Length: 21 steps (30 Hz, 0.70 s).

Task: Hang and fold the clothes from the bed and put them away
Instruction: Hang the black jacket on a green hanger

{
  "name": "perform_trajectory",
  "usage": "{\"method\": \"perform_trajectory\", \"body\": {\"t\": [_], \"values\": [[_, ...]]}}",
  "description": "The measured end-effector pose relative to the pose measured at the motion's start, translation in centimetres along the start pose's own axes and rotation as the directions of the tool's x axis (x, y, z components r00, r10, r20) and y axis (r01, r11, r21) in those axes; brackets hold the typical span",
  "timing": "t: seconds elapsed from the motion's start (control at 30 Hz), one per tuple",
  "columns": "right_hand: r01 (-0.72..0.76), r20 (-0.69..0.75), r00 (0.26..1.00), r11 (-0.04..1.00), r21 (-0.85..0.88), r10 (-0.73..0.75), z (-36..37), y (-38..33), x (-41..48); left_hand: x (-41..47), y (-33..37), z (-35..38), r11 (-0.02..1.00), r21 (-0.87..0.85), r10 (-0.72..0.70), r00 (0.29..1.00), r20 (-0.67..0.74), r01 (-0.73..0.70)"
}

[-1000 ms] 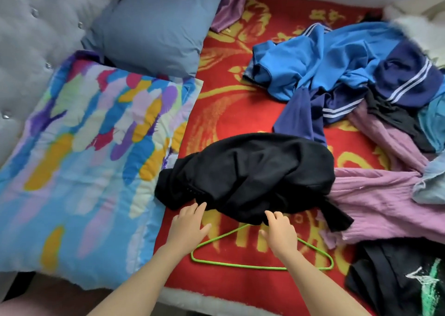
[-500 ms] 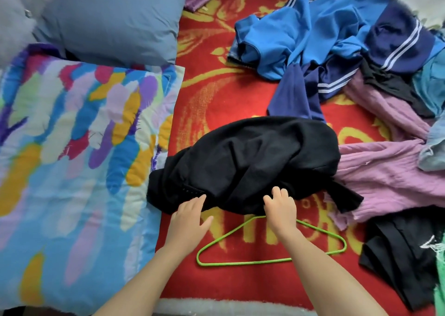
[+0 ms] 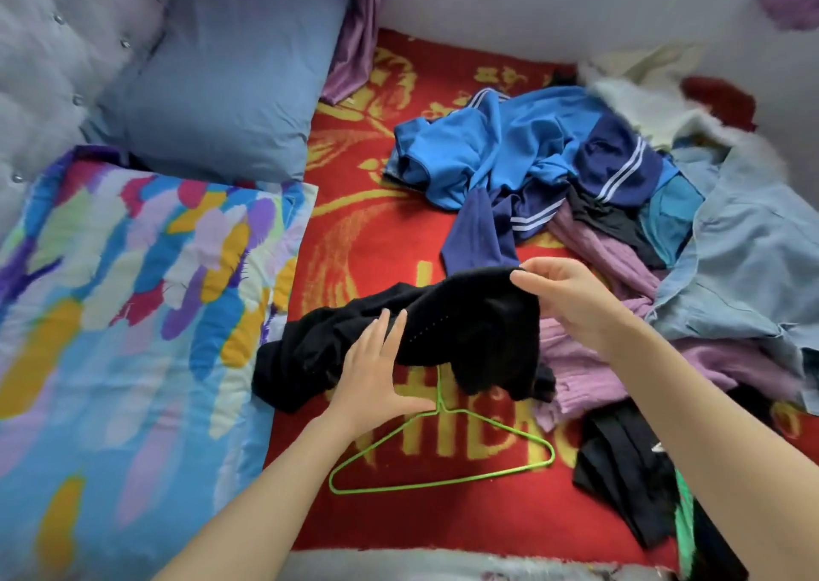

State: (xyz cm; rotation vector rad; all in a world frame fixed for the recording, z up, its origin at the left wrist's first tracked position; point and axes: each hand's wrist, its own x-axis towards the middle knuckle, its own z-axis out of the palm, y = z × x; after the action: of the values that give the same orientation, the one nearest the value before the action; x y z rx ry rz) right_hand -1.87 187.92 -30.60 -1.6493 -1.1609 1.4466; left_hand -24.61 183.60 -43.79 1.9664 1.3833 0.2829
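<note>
Right hand (image 3: 571, 301) pinches the edge of the black garment (image 3: 465, 328); left hand (image 3: 376, 367) rests flat on it

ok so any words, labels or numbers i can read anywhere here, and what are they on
Red blanket: big yellow letters by the green hanger, partly hidden under the black garment. One looks like "H"; the rest are covered or too blurred to read as a word.
Dark clothing at lower right: a white and green print, cut off by the frame edge, unreadable.
Nothing else shows any text.
</note>
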Motion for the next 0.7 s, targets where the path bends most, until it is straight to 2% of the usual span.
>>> {"method": "perform_trajectory", "body": {"t": [0.07,0.17,0.33,0.43,0.5,0.57,0.6,0.63,0.7], "values": [[0.032,0.005,0.999,0.999,0.032,-0.032,-0.9,-3.2,-1.4,0.7,1.0,-0.9,1.000,-0.005,-0.005,0.993,-0.119,0.004],[0.075,0.025,0.997,0.993,0.091,-0.078,-2.0,-6.5,-4.0,1.6,1.8,-2.5,0.987,-0.156,-0.077,0.953,-0.293,0.032],[0.120,-0.009,0.993,0.987,0.110,-0.120,-5.0,-9.1,-5.4,1.8,2.2,-7.1,0.887,-0.450,-0.029,0.959,-0.280,-0.105],[0.141,-0.199,0.971,0.989,0.047,-0.129,-7.5,-8.6,-3.0,2.1,3.4,-11.0,0.833,-0.543,-0.029,0.971,-0.238,-0.109],[0.117,-0.375,0.908,0.971,-0.207,-0.189,-8.0,-6.8,0.1,2.7,4.6,-12.9,0.815,-0.574,-0.057,0.975,-0.214,-0.078],[0.015,-0.424,0.863,0.854,-0.520,-0.273,-6.7,-4.4,2.4,3.2,5.5,-13.7,0.823,-0.566,-0.085,0.975,-0.206,-0.048],[0.009,-0.386,0.873,0.800,-0.599,-0.298,-5.4,-3.5,2.6,3.4,5.7,-13.6,0.835,-0.548,-0.086,0.975,-0.204,-0.041],[0.076,-0.284,0.904,0.775,-0.627,-0.318,-3.8,-2.8,2.3,3.4,5.7,-13.4,0.862,-0.506,-0.074,0.978,-0.193,-0.034],[0.269,0.017,0.946,0.754,-0.599,-0.324,-0.5,-2.3,1.2,3.2,5.9,-12.7,0.914,-0.406,-0.039,0.992,-0.119,-0.013]]}}
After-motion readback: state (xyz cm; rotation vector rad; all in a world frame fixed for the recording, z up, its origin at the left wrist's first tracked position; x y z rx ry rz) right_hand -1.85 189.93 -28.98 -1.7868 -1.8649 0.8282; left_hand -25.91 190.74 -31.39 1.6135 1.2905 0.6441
